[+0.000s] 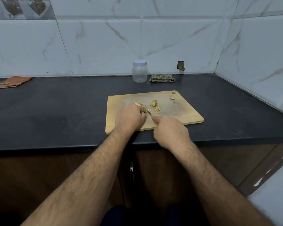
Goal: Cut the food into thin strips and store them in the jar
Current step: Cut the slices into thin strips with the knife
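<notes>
The left hand (130, 119) is curling its fingers (143, 110) down onto a small bit of food (148, 110) on the board (183, 114), pinning it there; most of that bit is hidden under the fingertips. The right hand (170, 129) is gripping a knife (149, 114), fingers wrapped round a yellow-green handle that is only peeking out, forefinger stretched forward along the top. The short blade is pointing toward the left fingertips and is meeting the food just beside them.

Cut strips (138, 104) are lying by the left knuckles, and a few more slivers (157, 109) are sitting just right of the blade. A larger uncut chunk (154, 102) is resting near the middle of the board, with small scraps (172, 98) lying toward the far right corner, near the hanging hole.

The board is sitting on a dark worktop (55, 111). Well behind it, against the tiled wall (104, 46), a clear jar (139, 71) is standing upright with its pale lid on. A green checked cloth (162, 78) is lying folded just right of the jar, and an orange striped cloth (12, 82) is lying far off to the left.
</notes>
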